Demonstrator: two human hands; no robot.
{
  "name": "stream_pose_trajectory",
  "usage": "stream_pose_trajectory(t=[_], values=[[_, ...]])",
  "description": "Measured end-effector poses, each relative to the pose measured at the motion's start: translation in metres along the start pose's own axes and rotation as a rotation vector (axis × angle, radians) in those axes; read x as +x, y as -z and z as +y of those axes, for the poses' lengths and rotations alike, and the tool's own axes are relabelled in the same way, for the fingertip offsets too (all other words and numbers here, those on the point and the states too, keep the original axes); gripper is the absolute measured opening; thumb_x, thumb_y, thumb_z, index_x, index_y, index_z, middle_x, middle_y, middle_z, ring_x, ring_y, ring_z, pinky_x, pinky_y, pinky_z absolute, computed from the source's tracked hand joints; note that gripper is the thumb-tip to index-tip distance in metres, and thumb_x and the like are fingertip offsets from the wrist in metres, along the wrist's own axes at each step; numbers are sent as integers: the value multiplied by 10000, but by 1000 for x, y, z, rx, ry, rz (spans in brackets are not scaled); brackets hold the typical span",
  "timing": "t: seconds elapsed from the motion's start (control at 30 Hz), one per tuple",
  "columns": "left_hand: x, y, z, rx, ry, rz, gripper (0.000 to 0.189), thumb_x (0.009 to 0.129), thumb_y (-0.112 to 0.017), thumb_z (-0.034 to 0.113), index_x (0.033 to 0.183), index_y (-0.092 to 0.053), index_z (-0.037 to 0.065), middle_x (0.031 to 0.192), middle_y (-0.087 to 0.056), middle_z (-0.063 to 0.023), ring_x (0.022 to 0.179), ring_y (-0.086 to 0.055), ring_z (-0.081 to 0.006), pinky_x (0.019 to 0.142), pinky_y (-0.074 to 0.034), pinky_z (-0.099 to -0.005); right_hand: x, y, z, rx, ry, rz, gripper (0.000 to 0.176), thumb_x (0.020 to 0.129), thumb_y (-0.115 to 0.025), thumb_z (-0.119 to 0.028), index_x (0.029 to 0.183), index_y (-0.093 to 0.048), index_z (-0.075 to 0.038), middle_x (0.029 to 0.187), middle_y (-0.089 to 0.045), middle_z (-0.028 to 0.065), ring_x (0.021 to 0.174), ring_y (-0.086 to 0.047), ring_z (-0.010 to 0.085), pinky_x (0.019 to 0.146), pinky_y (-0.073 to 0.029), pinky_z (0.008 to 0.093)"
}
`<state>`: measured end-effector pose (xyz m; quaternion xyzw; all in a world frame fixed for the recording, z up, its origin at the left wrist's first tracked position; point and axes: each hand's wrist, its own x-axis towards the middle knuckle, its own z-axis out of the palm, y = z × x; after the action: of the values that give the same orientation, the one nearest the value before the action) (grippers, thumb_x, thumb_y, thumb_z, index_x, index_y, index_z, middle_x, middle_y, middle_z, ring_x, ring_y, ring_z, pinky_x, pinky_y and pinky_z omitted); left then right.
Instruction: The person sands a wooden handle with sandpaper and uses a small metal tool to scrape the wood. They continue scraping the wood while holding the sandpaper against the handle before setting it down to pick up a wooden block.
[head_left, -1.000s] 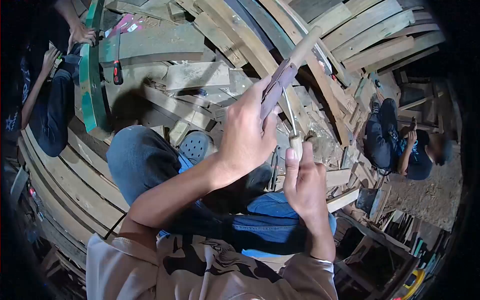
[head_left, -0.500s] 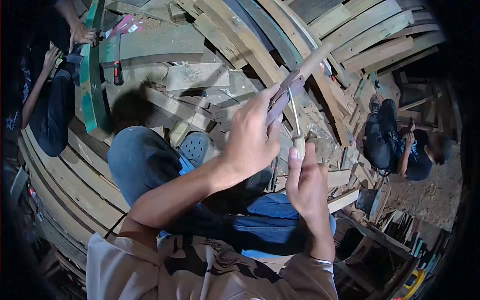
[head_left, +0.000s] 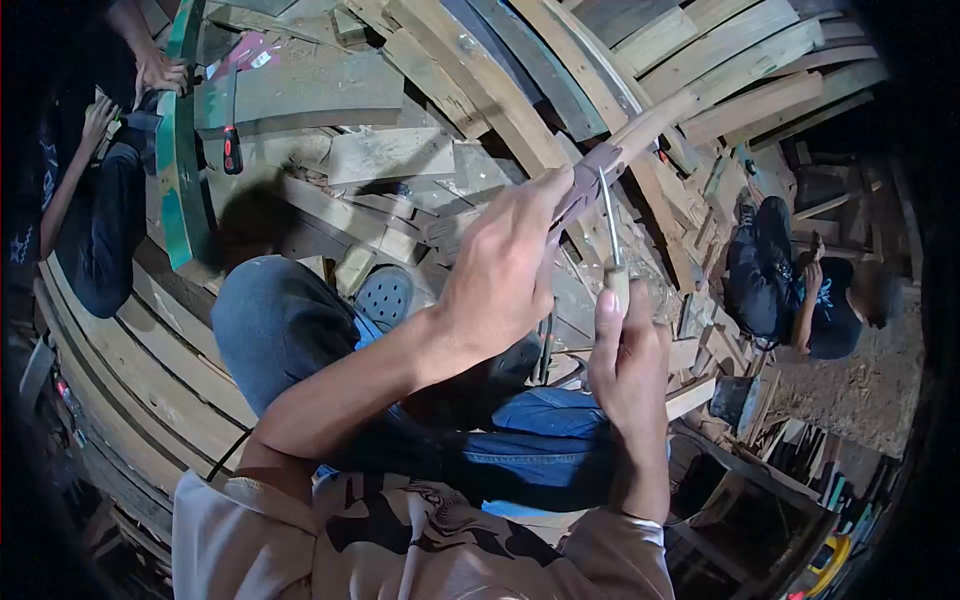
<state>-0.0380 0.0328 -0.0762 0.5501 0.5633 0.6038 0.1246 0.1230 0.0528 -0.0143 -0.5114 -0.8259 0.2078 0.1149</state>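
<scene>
My left hand (head_left: 500, 265) is closed around the near end of a carved wooden piece (head_left: 592, 172). The held part is dark purplish-brown, and a paler rounded length runs away to the upper right. In my right hand (head_left: 632, 355) is a carving tool (head_left: 617, 285) with a light handle and a thin, slightly curved metal shaft. My right thumb lies along that handle. The tool's tip meets the dark part of the wood, just beyond my left fingers. The end inside my left palm is hidden.
Planks (head_left: 480, 85) and offcuts cover the floor ahead. A red-and-black-handled tool (head_left: 232, 150) lies left of centre. At far left, another person's hand (head_left: 160, 72) rests on a green-painted board (head_left: 180, 185). Another person (head_left: 800, 280) sits at right.
My right hand and the carving tool have shifted slightly right. The carved piece has turned in my left hand, and the tool's tip now sits further right along it.
</scene>
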Motion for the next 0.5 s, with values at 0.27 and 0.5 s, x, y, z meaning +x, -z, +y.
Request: stream_pose_trajectory(t=[0.27, 0.5], values=[[7, 7, -6, 228, -228, -51, 621, 747, -554, -86, 1349, -399, -98, 1231, -533, -286, 1027, -564, -441, 913, -487, -470, -1, 18, -3, -42, -27, -20, 224, 980, -541, -248, 933, -519, -30, 549, -597, 150, 506, -637, 337, 464, -456, 402], [6, 4, 2, 216, -350, -88, 569, 755, -570, -95, 1312, -449, -102, 1242, -558, -256, 1004, -606, -384, 868, -512, -437, 2, 9, 19, 420, 5, 251, 280, 938, -624, -206, 1045, -526, 34, 722, -580, 51, 621, -542, 122, 561, -443, 257]])
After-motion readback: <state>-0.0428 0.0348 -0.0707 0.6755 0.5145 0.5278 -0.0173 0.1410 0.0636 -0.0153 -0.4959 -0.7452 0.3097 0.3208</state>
